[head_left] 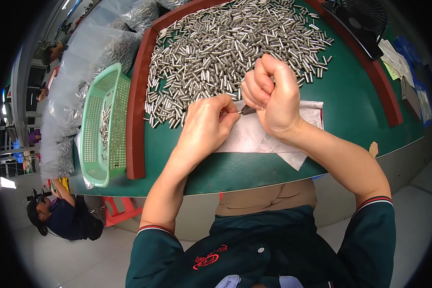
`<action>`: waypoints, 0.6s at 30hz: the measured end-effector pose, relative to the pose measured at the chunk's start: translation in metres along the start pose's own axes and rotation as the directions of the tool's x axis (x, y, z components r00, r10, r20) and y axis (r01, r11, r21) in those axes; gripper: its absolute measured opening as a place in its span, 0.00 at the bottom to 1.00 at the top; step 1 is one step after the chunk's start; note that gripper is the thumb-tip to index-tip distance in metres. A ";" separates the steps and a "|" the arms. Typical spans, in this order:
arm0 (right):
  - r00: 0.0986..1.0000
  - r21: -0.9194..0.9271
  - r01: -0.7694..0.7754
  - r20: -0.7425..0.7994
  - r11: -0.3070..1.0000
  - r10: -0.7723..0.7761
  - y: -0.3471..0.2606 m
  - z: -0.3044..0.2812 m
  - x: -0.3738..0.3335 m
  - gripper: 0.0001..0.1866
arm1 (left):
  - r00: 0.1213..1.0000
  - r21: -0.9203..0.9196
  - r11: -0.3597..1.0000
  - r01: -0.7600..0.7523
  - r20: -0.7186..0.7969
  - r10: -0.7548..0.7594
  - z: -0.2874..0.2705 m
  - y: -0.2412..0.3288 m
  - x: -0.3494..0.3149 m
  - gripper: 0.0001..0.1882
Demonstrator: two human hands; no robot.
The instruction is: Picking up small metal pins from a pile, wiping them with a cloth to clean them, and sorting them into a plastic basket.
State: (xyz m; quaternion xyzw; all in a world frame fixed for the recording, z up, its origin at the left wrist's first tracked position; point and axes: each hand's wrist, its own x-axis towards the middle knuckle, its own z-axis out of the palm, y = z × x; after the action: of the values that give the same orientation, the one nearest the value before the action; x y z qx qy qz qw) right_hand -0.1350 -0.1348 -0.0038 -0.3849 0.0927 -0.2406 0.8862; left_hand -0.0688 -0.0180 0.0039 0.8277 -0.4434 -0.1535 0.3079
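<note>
Over a stained pale cloth (pixel 273 132), my left hand (pixel 205 122) pinches a small metal cylinder (pixel 240 113) between thumb and forefinger. My right hand (pixel 275 93) is closed in a fist around a tool with a dark, narrow tip (pixel 247 109). Its handle is hidden in my fingers, so the exact kind cannot be made out. The tip meets or nearly meets the cylinder's end. Just beyond both hands lies a wide heap of short shiny metal cylinders (pixel 225 53), spread on the green tabletop.
Brown-red strips (pixel 138 105) border the green table (pixel 355 110). A light green basket (pixel 93 144) with some cylinders stands at left, beside clear bags (pixel 115 45) of parts. A black fan (pixel 360 21) and papers (pixel 396 60) are at far right. Another person (pixel 67 216) crouches by a red stool (pixel 122 211).
</note>
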 end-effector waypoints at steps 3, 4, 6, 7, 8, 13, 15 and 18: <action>0.998 -0.069 0.070 0.014 0.995 -0.069 0.003 0.003 -0.003 0.20 | 1.000 0.016 1.000 -0.005 -0.011 0.005 0.001 0.002 0.001 0.04; 0.994 -0.078 0.103 0.045 0.992 -0.100 0.004 0.004 -0.003 0.20 | 1.000 0.014 1.000 -0.003 -0.010 0.003 0.001 0.002 0.001 0.04; 0.990 -0.112 0.130 0.062 0.985 -0.123 0.005 0.004 -0.005 0.20 | 1.000 0.004 1.000 -0.018 -0.012 0.018 0.002 0.002 0.003 0.04; 0.985 -0.144 0.160 0.082 0.977 -0.149 0.006 0.005 -0.004 0.20 | 1.000 0.006 1.000 -0.016 -0.013 0.016 0.001 0.001 0.004 0.04; 0.985 -0.142 0.160 0.084 0.977 -0.149 0.007 0.005 -0.004 0.20 | 1.000 0.012 1.000 -0.026 -0.012 0.026 0.001 0.001 0.004 0.04; 0.995 -0.111 0.092 0.039 0.990 -0.088 0.003 0.007 0.000 0.20 | 0.999 0.064 0.997 -0.033 0.012 0.033 -0.001 0.001 0.004 0.05; 0.994 -0.122 0.113 0.024 0.986 -0.111 0.006 0.006 -0.003 0.20 | 0.998 0.074 0.996 -0.058 0.000 0.058 0.001 -0.002 0.000 0.05; 0.993 -0.139 0.115 0.029 0.984 -0.112 0.006 0.005 -0.002 0.20 | 0.998 0.051 0.997 -0.057 0.000 0.057 -0.004 -0.003 0.001 0.06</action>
State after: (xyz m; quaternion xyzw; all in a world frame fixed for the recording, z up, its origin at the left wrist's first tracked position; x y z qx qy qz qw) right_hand -0.1330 -0.1273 -0.0051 -0.4538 0.0778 -0.2795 0.8426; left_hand -0.0646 -0.0159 0.0049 0.8223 -0.4705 -0.1327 0.2912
